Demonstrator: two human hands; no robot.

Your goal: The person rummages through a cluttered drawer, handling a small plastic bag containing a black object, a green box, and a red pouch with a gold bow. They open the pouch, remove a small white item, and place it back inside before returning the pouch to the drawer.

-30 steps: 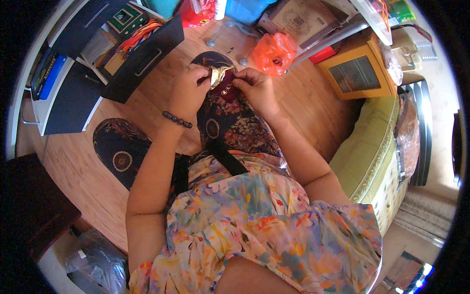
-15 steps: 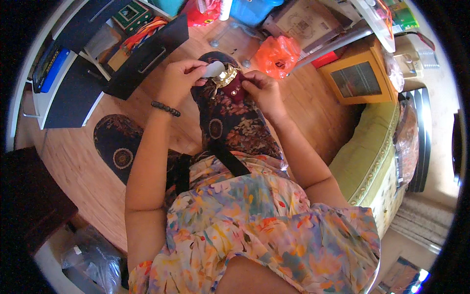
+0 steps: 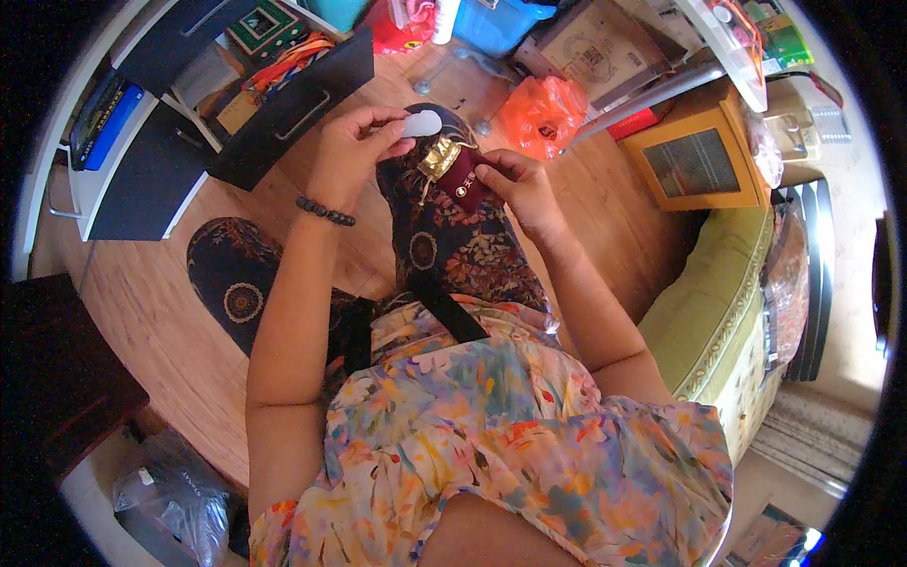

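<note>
Over the patterned trousers [image 3: 453, 250], the left hand [image 3: 359, 142] is pinching a pale flat piece [image 3: 423, 124] outside the maroon pouch [image 3: 460, 181], which the right hand [image 3: 526, 192] is pinching by its edge. The pouch's inside isn't showing.

The loose top [image 3: 510, 406] is pale, covered in soft, watercolour-like blooms of orange, red, yellow, blue, green and mauve, with a scooped neckline [image 3: 460, 489] and short sleeves [image 3: 282, 522]. The dark trousers [image 3: 472, 248] carry a dense leaf-and-flower print in brown, reddish and cream tones, 1 round ringed medallion [image 3: 422, 251] showing on each leg, and 2 flat black straps [image 3: 452, 312] cross the upper lap. Around the left wrist sits 1 bracelet [image 3: 326, 213] of round dark beads.
</note>
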